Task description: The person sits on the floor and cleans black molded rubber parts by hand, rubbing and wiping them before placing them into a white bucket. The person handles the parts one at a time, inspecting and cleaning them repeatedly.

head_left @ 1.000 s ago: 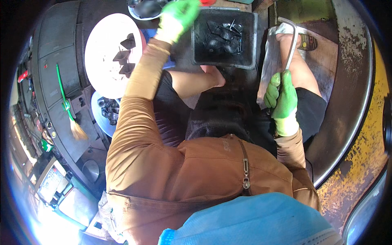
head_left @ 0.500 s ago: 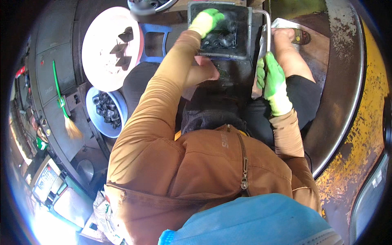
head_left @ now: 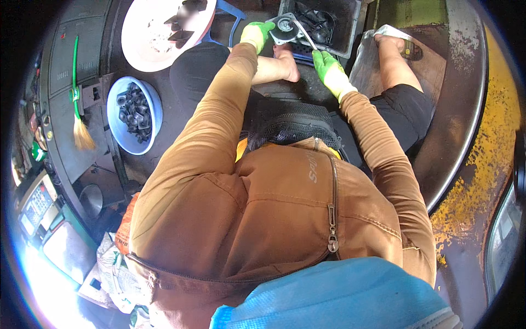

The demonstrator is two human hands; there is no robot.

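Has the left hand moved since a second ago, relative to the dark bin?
Yes. The left hand was reaching past the dark bin's far-left corner; it has come back to the bin's near-left side, and holds a small grey fan-like part.

Blue bowl (head_left: pixel 116 104) of dark parts beside green-handled brush (head_left: pixel 76 88).

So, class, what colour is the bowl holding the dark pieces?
Light blue bowl, clearest in the head view.
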